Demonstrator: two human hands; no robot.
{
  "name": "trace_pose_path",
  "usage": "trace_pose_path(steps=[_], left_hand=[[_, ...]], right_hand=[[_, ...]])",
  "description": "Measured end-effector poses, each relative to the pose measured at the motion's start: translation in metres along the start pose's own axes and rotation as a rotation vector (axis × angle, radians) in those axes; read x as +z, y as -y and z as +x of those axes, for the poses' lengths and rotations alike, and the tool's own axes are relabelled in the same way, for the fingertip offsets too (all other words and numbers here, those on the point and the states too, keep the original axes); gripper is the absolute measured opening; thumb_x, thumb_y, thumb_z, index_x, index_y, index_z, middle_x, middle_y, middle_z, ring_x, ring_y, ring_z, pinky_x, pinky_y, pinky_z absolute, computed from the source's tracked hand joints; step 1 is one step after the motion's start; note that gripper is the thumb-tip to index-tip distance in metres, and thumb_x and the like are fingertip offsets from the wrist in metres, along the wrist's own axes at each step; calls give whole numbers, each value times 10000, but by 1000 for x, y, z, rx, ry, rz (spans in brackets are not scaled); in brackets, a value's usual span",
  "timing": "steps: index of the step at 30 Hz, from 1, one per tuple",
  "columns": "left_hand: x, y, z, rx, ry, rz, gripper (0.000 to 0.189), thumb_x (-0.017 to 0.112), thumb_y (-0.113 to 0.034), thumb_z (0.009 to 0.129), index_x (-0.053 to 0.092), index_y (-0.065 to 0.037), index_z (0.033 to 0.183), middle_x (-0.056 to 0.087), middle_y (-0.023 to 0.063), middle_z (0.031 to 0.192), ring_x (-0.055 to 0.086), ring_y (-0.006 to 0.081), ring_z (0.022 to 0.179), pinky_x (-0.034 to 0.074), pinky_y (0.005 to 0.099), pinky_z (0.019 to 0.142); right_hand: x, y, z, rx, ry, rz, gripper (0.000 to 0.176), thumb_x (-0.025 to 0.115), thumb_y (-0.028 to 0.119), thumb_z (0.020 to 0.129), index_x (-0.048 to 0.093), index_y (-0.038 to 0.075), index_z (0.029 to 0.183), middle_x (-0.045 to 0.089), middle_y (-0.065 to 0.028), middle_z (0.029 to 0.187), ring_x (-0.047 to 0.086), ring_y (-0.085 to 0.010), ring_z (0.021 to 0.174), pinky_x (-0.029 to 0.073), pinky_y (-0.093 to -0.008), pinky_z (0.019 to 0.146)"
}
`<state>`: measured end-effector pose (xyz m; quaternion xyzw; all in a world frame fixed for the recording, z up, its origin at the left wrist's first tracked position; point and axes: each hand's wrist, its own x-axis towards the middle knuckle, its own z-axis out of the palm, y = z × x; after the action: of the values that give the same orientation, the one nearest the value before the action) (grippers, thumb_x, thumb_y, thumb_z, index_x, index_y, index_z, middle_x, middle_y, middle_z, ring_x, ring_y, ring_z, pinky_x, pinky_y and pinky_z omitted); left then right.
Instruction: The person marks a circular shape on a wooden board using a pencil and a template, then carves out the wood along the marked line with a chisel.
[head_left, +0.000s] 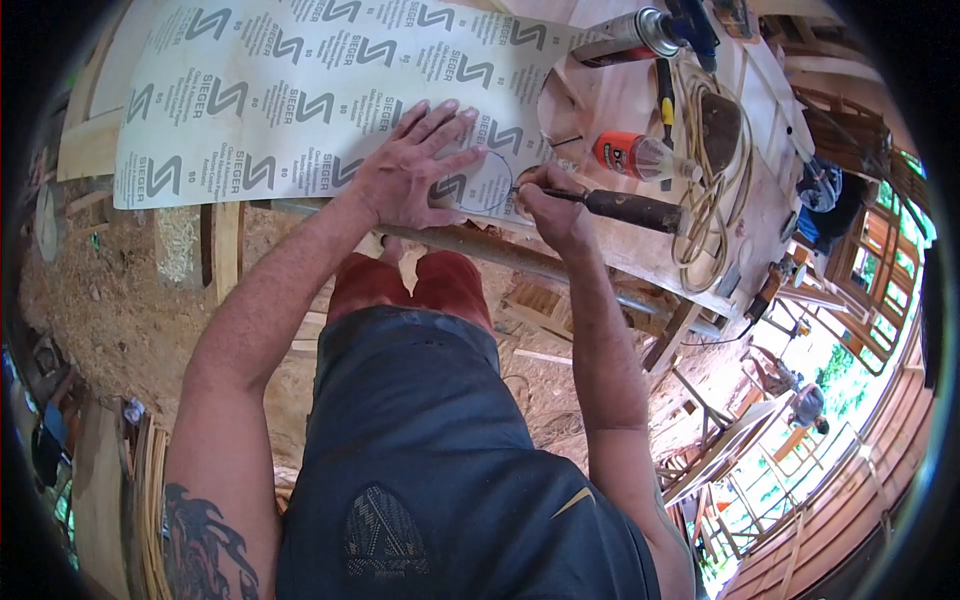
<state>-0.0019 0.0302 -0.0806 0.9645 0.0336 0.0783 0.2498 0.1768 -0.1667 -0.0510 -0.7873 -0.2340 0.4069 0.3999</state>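
Note:
A large sheet of sandpaper (300,110), printed side up with "SIEGER" and "80", covers much of the bench. My left hand (415,170) lies flat on it near the front edge, fingers spread. A thin blue curved line (507,165) runs on the sheet just right of those fingertips. My right hand (550,205) is closed around the slim shaft of a dark-handled tool (635,210), right at the sheet's front right corner. The handle points right, and the tool's tip is hidden by the fingers.
Right of the sheet lie a plastic bottle (640,157) with a red label, a coiled cord (735,150), a yellow-and-black handled tool (667,100) and a gas torch canister (640,35). Wood scraps cover the ground. Another person (806,405) is far off at right.

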Motion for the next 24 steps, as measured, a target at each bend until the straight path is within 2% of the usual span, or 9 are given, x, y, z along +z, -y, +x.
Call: trace_pose_path(steps=[8, 11, 14, 17, 20, 23, 24], left_hand=[[-1, 0, 0, -1, 3, -14, 893, 781, -604, 724, 531, -244, 1503, 343, 148, 1643, 265, 336, 1543, 159, 516, 1288], [0, 0, 0, 2, -8, -25, 891, 784, -600, 723, 535, -242, 1500, 342, 149, 1643, 265, 338, 1543, 161, 518, 1287], [1, 1, -1, 3, -6, -25, 872, 774, -616, 734, 552, -237, 1487, 342, 150, 1644, 274, 342, 1538, 163, 521, 1283], [1, 0, 0, 4, -10, -15, 837, 759, -640, 754, 586, -226, 1460, 347, 150, 1642, 294, 354, 1528, 164, 528, 1276], [1, 1, 0, 10, -6, -8, 835, 758, -631, 752, 582, -228, 1462, 352, 150, 1639, 293, 358, 1529, 167, 531, 1275], [3, 2, 0, 8, -5, 0, 838, 757, -625, 753, 573, -233, 1470, 356, 147, 1637, 292, 358, 1529, 169, 533, 1274], [3, 2, 0, 8, -4, -1, 840, 757, -625, 753, 569, -234, 1473, 357, 146, 1636, 292, 357, 1529, 168, 533, 1274]], right_hand=[[-1, -10, 2, 17, 16, -4, 145, 651, 119, 867, 642, -10, 932, 638, -33, 810, 573, -98, 734, 471, -275, 657], [0, -15, 2, 12, 17, 67, 137, 647, 117, 869, 651, -4, 934, 644, -33, 813, 579, -103, 744, 475, -273, 677], [1, -6, -8, -64, 31, -7, 123, 642, 107, 872, 662, 5, 937, 657, -36, 822, 591, -110, 759, 483, -271, 706], [3, -3, -13, 10, 14, 16, 71, 644, 78, 882, 620, 18, 910, 628, -25, 801, 582, -103, 774, 501, -293, 735], [2, -15, -12, -41, 6, 110, 95, 657, 86, 883, 635, 12, 938, 649, -32, 820, 591, -103, 776, 510, -297, 738], [-1, -22, -11, 82, -43, 116, 120, 671, 97, 886, 653, 6, 962, 674, -46, 837, 606, -108, 781, 521, -304, 741], [0, -22, -11, 55, -53, 121, 124, 674, 102, 887, 657, 5, 962, 679, -49, 836, 609, -110, 780, 524, -307, 740]])
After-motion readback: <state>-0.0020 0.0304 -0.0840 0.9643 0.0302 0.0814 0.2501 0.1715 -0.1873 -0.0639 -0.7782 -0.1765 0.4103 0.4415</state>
